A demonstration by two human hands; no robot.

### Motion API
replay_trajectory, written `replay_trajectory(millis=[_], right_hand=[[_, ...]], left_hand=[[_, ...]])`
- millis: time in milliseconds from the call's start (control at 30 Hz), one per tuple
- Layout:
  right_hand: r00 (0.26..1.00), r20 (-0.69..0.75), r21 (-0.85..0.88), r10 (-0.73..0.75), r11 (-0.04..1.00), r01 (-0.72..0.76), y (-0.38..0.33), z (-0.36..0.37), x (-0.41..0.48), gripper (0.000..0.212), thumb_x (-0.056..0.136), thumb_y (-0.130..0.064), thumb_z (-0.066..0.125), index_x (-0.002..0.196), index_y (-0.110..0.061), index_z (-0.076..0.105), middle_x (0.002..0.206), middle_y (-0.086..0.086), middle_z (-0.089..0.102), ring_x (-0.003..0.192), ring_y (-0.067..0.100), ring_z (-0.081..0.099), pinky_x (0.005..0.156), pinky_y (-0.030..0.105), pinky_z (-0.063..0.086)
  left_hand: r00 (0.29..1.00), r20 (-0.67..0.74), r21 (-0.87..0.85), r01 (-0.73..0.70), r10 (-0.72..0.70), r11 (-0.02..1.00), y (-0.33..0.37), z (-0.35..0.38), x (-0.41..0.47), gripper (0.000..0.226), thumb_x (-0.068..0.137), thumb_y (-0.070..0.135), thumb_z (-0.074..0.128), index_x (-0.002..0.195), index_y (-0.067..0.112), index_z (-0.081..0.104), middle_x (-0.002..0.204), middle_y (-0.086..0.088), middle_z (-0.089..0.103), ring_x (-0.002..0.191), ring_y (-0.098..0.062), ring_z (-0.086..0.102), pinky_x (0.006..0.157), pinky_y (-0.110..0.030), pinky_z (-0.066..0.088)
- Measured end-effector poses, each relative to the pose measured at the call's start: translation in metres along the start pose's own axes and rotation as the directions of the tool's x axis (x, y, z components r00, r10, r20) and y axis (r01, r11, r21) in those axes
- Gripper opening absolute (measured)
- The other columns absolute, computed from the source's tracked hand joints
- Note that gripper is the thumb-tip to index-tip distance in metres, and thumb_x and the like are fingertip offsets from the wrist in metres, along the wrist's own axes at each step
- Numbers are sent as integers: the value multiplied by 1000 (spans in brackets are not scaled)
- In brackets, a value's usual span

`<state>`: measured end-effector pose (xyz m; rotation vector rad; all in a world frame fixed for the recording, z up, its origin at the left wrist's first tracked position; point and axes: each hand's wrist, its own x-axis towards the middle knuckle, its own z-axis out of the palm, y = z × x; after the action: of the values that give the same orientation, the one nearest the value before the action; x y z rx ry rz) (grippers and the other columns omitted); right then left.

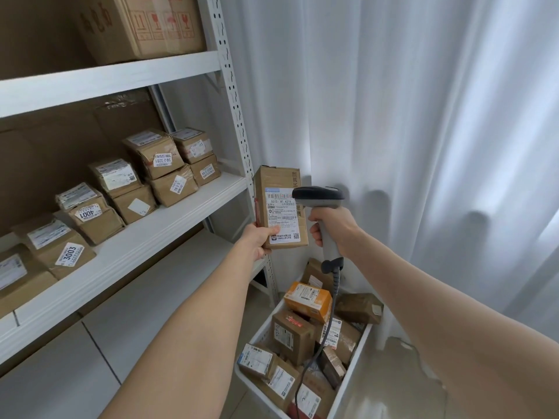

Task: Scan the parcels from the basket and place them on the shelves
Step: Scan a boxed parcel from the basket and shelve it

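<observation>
Right now the left hand (257, 241) grips a tall brown cardboard parcel (279, 207) by its lower left corner. The thumb is pressed on the bottom edge of its white shipping label (282, 217). The parcel stands upright in the air, just to the right of the white shelf upright (239, 116) and above the basket. The right hand (332, 228) is clenched around the grey handle of a barcode scanner (319, 196), whose dark head overlaps the top right corner of the label. A coiled grey cable (330, 320) hangs from the handle's base down into the white basket (353, 367) on the floor. That basket holds a jumble of labelled parcels, among them an orange box (305, 300) lying on top near the far end. To the left, the middle shelf (169, 219) carries rows of small brown parcels (157, 164), some stacked two high, with number stickers reading 3003 and 4001 on the nearer ones. A large carton (136, 25) with red handling symbols sits on the shelf above. A white curtain (423, 116) hangs behind the hands and the basket.
</observation>
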<state>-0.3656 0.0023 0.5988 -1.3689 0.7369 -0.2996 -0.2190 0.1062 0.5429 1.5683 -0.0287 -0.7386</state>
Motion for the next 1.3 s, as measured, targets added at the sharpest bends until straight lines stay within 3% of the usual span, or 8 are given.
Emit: replay_trajectory(millis=[133, 300, 500, 667, 900, 1067, 1300], right_hand=[[1000, 27, -18, -1, 1000, 1, 1, 3, -5, 6, 86, -9, 59, 90, -4, 61, 62, 9, 58, 51, 17, 52, 50, 25, 48], [997, 71, -19, -8, 1000, 10, 2, 10, -12, 5, 86, -9, 58, 89, -5, 60, 62, 8, 58, 52, 17, 51, 51, 26, 48], [992, 125, -39, 4, 999, 1, -3, 30, -17, 8, 85, -8, 58, 92, -4, 60, 63, 9, 57, 51, 17, 50, 50, 25, 47], [987, 159, -42, -3, 999, 9, -6, 60, -18, 5, 85, -7, 57, 90, -5, 59, 62, 7, 56, 51, 16, 50, 50, 25, 47], [963, 269, 29, 14, 999, -22, -7, 137, -24, 3, 88, -7, 56, 88, -4, 55, 62, 10, 52, 50, 17, 47, 48, 25, 44], [957, 290, -4, -8, 1000, 10, -6, 208, -29, 3, 84, -4, 58, 85, -2, 56, 56, 10, 53, 44, 18, 47, 47, 27, 42], [940, 338, -27, -41, 998, 54, -10, 319, -52, 5, 86, -3, 56, 81, -4, 53, 55, 11, 51, 42, 18, 45, 44, 24, 41]], left_hand=[[1000, -26, -5, -10, 10, 1000, -2, -6, -9, 34, 87, -4, 61, 119, 6, 54, 120, -16, 64, 110, -33, 62, 90, -49, 50], [998, -57, 15, -16, 17, 1000, -4, -21, -20, 33, 87, -1, 62, 119, 6, 54, 121, -17, 64, 111, -33, 62, 100, -57, 43], [997, -76, -21, -21, 20, 1000, -2, -43, -31, 28, 88, -2, 61, 115, 5, 56, 123, -17, 63, 112, -33, 61, 88, -49, 50], [994, -105, 5, -27, 27, 1000, 4, -75, -37, 31, 88, 1, 61, 118, 5, 55, 124, -15, 63, 113, -32, 60, 100, -52, 44], [989, -142, -4, -33, 32, 999, 12, -149, -38, 31, 88, 1, 63, 118, 6, 57, 123, -16, 63, 112, -31, 61, 98, -51, 47], [978, -201, -60, -70, 57, 996, 30, -227, -38, 36, 88, -3, 62, 122, 1, 54, 125, -16, 62, 113, -31, 60, 80, -44, 51], [955, -274, -85, -144, 116, 986, 66, -341, -49, 45, 88, 4, 65, 129, 6, 47, 127, -10, 60, 115, -29, 58, 85, -45, 48]])
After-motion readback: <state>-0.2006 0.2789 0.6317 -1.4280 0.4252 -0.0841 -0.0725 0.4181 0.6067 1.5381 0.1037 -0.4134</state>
